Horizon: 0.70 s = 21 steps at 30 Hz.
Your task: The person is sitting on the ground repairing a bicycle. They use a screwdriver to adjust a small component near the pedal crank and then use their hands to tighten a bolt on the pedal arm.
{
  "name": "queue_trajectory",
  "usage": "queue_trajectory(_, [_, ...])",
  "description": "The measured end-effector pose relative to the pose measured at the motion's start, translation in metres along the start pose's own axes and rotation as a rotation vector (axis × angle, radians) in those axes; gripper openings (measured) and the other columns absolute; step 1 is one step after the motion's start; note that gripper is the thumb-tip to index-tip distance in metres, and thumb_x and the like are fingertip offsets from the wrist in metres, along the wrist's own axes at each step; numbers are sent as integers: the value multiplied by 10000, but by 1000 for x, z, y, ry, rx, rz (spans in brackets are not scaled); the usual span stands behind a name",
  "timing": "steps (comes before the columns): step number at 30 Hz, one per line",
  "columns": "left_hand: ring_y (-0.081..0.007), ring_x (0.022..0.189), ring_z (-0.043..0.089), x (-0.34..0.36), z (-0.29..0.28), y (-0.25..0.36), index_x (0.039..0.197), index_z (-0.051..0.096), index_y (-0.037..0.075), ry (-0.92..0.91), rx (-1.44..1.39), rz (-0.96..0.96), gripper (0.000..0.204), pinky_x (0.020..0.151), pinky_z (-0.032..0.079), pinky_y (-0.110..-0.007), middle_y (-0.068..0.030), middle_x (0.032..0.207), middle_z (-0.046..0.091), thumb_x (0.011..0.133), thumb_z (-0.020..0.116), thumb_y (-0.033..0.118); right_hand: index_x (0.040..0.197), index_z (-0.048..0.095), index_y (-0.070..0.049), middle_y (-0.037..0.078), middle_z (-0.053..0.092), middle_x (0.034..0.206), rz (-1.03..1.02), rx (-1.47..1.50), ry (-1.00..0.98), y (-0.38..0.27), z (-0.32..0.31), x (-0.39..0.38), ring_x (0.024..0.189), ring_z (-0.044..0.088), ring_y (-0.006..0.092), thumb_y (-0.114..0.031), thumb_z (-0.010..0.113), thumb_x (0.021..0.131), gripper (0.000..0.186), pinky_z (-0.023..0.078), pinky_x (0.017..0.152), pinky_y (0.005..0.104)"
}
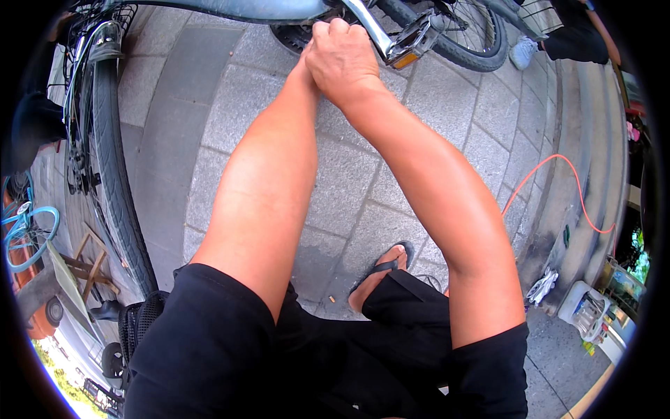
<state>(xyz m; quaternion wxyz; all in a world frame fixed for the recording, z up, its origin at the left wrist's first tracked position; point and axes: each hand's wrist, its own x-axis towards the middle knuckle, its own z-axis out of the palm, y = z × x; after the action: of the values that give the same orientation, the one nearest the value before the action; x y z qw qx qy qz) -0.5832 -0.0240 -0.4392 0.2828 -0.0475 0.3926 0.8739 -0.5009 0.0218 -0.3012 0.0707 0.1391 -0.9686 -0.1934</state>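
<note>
Both arms (259, 188) outstretched, right hand (342, 61), fingers (339, 28) curled, in front of mostly hidden left hand (306, 63)

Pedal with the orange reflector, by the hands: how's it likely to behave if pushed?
The pedal would probably swing in an arc rather than slide, since it sits at the end of the silver crank arm. The block itself looks rigid, so likely no flex. Its orange reflector looks like hard plastic and might crack if knocked.

Head view: left fisheye of a head-worn pair, pitched steeply down over the wearer's forearms (412, 143) onto stone paving (342, 192). Forearms near and large; bicycle frame (258, 8) farther out, top edge. Straight edges bow toward rim.
</note>
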Motion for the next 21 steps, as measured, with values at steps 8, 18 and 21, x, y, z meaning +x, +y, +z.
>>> queue_trajectory(8, [-222, 1089, 641, -4, -5, 3, 1363, 586, 188, -13, -2, -2, 332, 913, 538, -391, -38, 1164, 682, 1050, 603, 294, 1193, 701, 11, 126, 639, 1181, 154, 240, -162, -4, -18, 5, 1062, 650, 255, -171, 718, 866, 374, 558, 877, 351])
queue_trajectory(18, [-221, 1079, 646, -1, -1, 3, 1361, 585, 189, -50, -26, -1, 335, 902, 542, -392, -35, 1158, 683, 1042, 622, 283, 1089, 743, -39, 67, 618, 1061, 40, 60, 53, -5, 9, -5, 994, 614, 231, -179, 687, 845, 287, 509, 779, 357])
queue_trajectory(21, [-221, 1076, 647, -2, -3, 1, 1361, 584, 189, -56, -37, 1, 337, 899, 543, -392, -34, 1156, 683, 1039, 627, 279, 1018, 763, -78, 38, 609, 1030, -18, 12, 53, -3, 9, -3, 990, 579, 220, -185, 683, 833, 228, 448, 772, 362])
